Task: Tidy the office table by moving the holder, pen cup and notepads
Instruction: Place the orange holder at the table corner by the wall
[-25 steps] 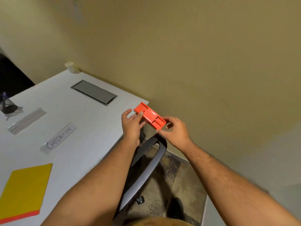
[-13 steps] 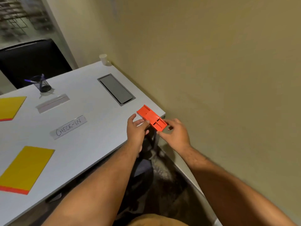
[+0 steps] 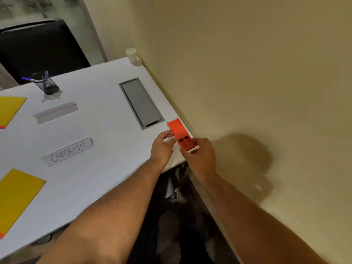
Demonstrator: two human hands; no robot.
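- At the near right corner of the white office table [image 3: 106,174], beside the beige wall [image 3: 257,73], both bare hands hold a flat orange plastic holder [image 3: 180,135] with two rectangular slots at its near end.
- The left hand [image 3: 162,149] has its fingers curled narrowly, fingertips pinching the holder's left edge around its middle.
- The right hand [image 3: 201,157] grips the holder's near end, thumb and fingers closed around it from below and from the side.
- The holder is tilted, its far end raised over the table corner; whether its underside touches the tabletop cannot be told.
- Just beyond the holder, a grey rectangular cable hatch [image 3: 141,102] is set flush into the tabletop.
- A small white paper cup [image 3: 132,56] stands at the far corner, close to the wall.
- A dark mesh pen cup [image 3: 46,84] with blue pens stands upright near the far edge, well apart from the hands.
- Near the pen cup lies a long clear acrylic strip [image 3: 56,112], flat on the table.
- A white paper sign reading "CHECK-IN" [image 3: 68,151] lies nearer the front, left of the hands.
- Two yellow notepads with orange-red bound edges lie flat at the left: one notepad [image 3: 10,109] farther back, the other notepad [image 3: 17,199] close to the front edge, both partly cut off by the frame.
- A black chair [image 3: 42,48] stands behind the table's far side.
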